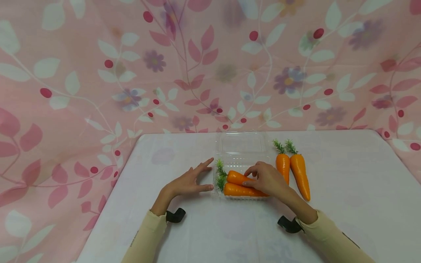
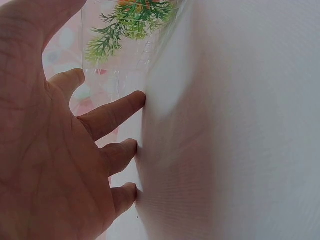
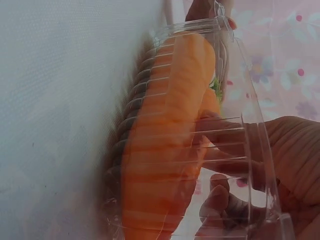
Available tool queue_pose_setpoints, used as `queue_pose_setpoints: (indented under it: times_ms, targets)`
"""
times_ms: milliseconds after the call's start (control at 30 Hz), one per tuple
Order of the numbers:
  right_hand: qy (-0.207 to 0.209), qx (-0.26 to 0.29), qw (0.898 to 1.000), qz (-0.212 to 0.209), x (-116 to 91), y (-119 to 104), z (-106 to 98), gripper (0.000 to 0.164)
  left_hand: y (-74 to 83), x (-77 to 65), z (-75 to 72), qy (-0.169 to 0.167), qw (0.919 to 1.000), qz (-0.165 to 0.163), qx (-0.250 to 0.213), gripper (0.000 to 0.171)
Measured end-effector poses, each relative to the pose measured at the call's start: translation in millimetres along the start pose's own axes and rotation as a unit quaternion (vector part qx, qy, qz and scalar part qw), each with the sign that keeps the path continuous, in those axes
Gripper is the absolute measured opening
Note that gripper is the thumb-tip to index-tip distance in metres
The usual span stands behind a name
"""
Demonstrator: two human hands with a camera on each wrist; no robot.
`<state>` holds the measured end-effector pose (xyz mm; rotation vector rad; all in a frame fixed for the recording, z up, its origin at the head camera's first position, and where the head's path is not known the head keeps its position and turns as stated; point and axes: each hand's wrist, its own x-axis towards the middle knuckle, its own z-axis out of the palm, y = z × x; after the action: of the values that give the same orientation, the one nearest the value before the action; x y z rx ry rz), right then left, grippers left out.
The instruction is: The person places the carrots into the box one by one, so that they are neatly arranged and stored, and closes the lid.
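Two orange carrots with green tops lie side by side in a clear plastic clamshell box (image 1: 235, 160), their leaves at its left end. My right hand (image 1: 269, 179) reaches in from the right and pinches the rear carrot (image 1: 235, 177) between thumb and fingers. The front carrot (image 1: 241, 190) lies along the box's near wall and shows through the ribbed plastic in the right wrist view. At the box's left end, my left hand (image 1: 188, 182) has its fingers spread, thumb and fingertips right by the box wall. Green leaves (image 2: 135, 22) show through the plastic in the left wrist view.
The box's hinged lid (image 1: 242, 142) stands open at the back. To the right of the box, two more carrots lie on the white table, a left one (image 1: 283, 164) and a right one (image 1: 300, 175). A pink floral cloth (image 1: 197, 73) hangs behind the table.
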<state>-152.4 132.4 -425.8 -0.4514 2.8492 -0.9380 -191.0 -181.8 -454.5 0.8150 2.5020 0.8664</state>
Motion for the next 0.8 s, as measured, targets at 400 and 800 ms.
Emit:
queue_pose_setpoints:
  times_ms: [400,800]
  targets:
    - [-0.006,0.011,1.0,-0.003,-2.7,-0.4,-10.0,0.03,1.3,-0.1,-0.3,0.0,1.0,-0.001,-0.001,0.096]
    - [0.01,0.028,0.999,0.01,-11.0,2.4,-25.9,0.031,0.7,0.3,0.2,0.0,1.0,-0.004,-0.002,0.095]
